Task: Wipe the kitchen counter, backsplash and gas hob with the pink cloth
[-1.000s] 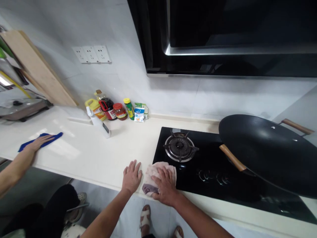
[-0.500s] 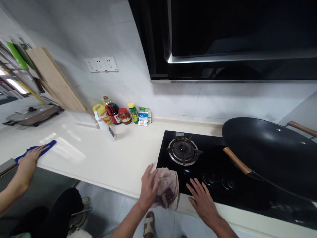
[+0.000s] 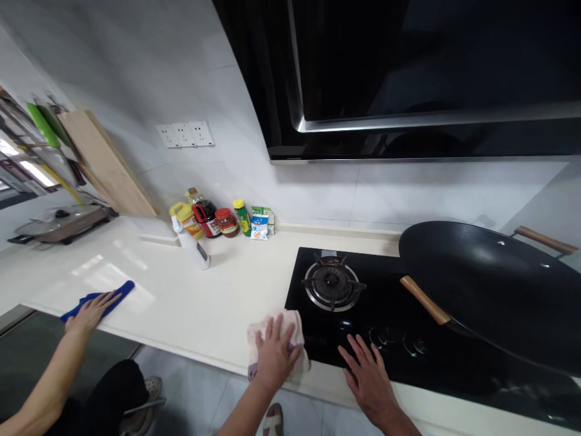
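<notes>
My left hand [image 3: 276,354] lies with its fingers spread on a pale pinkish cleaning cloth [image 3: 255,339], pressing it against the counter beside the hob's front left corner. Part of the cloth is hidden under the palm. Over the front edge of the black glass gas hob [image 3: 376,303], near the control knobs [image 3: 414,345], my right hand [image 3: 368,384] is open and holds nothing. Whether it touches the glass I cannot tell. Behind the hands is the left burner [image 3: 332,283] with its pan support.
A large wok [image 3: 481,284] covers the hob's right side, its wooden handle [image 3: 424,300] pointing left. At left, a co-worker's hand [image 3: 91,310] presses a blue cloth [image 3: 123,290] on the counter. A spray bottle [image 3: 190,245] and a sauce jar [image 3: 226,223] stand near the wall under the range hood [image 3: 408,136].
My left hand has moved left onto the cloth, which has shifted from the hob's corner onto the counter. The co-worker's hand and blue cloth have slid right. My right hand has barely moved.
</notes>
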The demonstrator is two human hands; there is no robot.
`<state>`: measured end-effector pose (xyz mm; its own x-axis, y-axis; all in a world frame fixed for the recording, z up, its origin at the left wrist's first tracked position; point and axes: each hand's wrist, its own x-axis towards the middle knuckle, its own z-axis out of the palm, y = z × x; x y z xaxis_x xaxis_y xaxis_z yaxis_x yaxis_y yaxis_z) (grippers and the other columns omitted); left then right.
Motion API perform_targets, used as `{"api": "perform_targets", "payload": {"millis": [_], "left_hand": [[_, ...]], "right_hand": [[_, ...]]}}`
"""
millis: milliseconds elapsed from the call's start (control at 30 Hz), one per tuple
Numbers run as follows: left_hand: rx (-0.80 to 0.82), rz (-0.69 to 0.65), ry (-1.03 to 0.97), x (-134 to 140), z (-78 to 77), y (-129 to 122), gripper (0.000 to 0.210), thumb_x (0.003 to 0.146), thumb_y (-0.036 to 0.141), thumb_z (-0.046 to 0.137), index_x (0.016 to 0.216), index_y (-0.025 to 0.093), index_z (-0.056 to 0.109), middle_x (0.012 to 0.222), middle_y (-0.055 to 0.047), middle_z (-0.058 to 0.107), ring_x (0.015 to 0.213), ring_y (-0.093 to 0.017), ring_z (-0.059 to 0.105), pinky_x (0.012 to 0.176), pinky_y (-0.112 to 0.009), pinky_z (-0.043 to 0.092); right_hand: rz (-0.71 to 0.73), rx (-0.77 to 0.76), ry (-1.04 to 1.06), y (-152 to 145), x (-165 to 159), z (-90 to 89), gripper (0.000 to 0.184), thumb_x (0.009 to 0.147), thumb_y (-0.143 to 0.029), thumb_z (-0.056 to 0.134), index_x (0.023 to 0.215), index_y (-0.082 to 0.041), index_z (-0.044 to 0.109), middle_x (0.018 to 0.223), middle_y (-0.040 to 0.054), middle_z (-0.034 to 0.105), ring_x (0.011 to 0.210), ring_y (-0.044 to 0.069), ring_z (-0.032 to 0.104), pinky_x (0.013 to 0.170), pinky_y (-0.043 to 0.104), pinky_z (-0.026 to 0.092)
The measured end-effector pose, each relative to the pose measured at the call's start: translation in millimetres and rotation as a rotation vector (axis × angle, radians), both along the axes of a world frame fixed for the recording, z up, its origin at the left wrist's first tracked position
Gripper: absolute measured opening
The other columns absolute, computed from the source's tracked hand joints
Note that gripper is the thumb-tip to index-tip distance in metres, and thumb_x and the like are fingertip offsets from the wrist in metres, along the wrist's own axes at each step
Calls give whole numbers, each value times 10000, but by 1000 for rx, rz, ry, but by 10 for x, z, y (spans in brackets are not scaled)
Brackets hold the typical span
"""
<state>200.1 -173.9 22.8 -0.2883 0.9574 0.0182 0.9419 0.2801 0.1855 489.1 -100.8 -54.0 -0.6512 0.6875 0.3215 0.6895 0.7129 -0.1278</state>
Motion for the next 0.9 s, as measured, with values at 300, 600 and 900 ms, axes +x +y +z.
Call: {"api": "perform_targets", "payload": {"millis": [300,600,900], "left_hand": [[-33,324,22,-685,136,543,558,1008,486,376,1491,281,565,1682,-177,368,1545,-473,293,1113,-833,266],[54,81,-21,-12,124,236,497,1051,316,286,1357,299,677,1630,-46,490,1491,-283,423,1158,-573,412],[1,-470,-169,992,-261,-106,565,1009,415,440,1573,434,413,1687,4,378,1572,-295,310,1313,-577,223]], "right_hand": [[-6,2,26,8,-25,20,519,1017,-364,468,1531,-431,470,1630,12,471,1499,293,413,1216,556,261],[-9,-25,32,-6,-37,61,508,1018,-363,464,1522,-417,488,1633,23,466,1511,290,396,1219,566,254],[-23,-22,9,-9,-10,-10,585,904,-173,487,1458,-339,576,1627,3,477,1522,251,380,1244,512,213]]}}
